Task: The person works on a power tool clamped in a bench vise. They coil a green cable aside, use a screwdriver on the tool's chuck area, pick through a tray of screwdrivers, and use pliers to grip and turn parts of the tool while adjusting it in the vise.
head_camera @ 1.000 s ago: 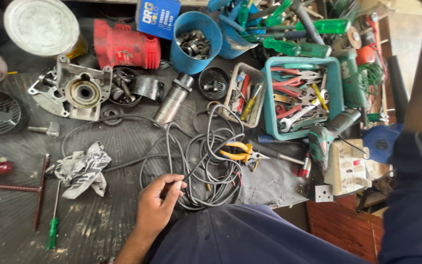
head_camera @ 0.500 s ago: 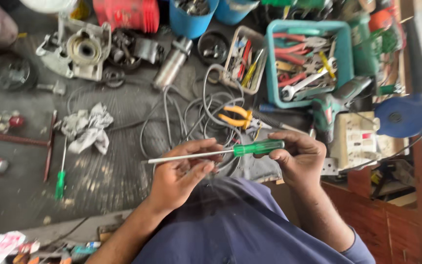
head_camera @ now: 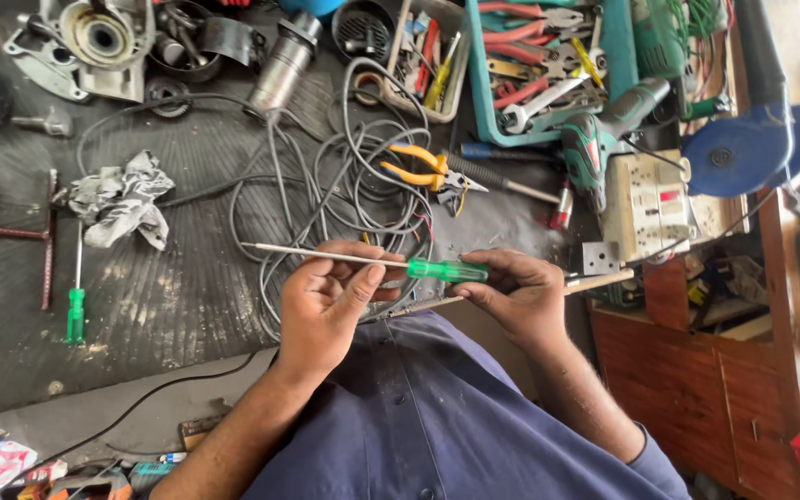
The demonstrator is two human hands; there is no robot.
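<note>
I hold a long screwdriver (head_camera: 446, 269) with a clear green handle level in front of my chest, its tip pointing left. My right hand (head_camera: 511, 292) grips the green handle. My left hand (head_camera: 331, 301) pinches the metal shaft near its middle with thumb and fingers. Just beyond both hands a tangle of grey cable (head_camera: 344, 185) lies on the ribbed black mat (head_camera: 168, 287). Yellow-handled pliers (head_camera: 423, 167) rest on the cable.
A teal tray of hand tools (head_camera: 548, 65), a green power drill (head_camera: 604, 130) and a cream socket box (head_camera: 645, 204) sit at the right. Motor parts (head_camera: 104, 42) and a metal cylinder (head_camera: 280, 69) lie at the top. A crumpled rag (head_camera: 122, 199) and small green screwdriver (head_camera: 76, 296) lie left.
A second ago only my left hand was in view, on the cable. Since then both hands came up holding the green screwdriver, and the view has dropped and moved closer.
</note>
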